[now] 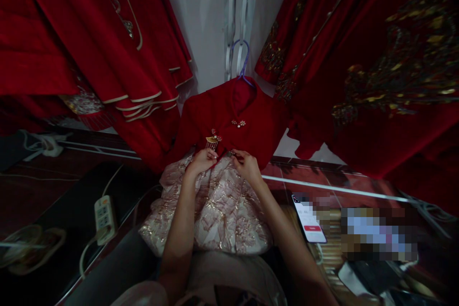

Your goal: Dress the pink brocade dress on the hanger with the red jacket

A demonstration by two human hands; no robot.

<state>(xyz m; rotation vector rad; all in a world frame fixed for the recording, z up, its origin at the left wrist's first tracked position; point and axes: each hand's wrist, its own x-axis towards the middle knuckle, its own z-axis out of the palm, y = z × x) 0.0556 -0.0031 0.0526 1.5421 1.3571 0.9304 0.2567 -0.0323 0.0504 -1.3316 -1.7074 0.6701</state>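
Note:
A red jacket (201, 107) with a stand-up collar hangs on a purple hanger (246, 62) in front of me. Its lower part meets a shiny pale pink and gold brocade skirt (229, 220) spread over my lap. Pearl-like ornaments (238, 124) fasten the collar, and a gold fan-shaped brooch (212, 139) with tassels sits on the chest. Just below the brooch, my left hand (205, 160) is closed at the jacket's front edge. My right hand (246, 165) pinches the jacket's lower edge opposite. The fingertips are small and dim, so finer details there are hidden.
Red garments (118, 48) hang at the left, and more with gold embroidery (394, 76) at the right. A power strip (104, 220) lies on a black surface at left. At right, a lit phone (309, 220) rests on a slatted surface beside cables.

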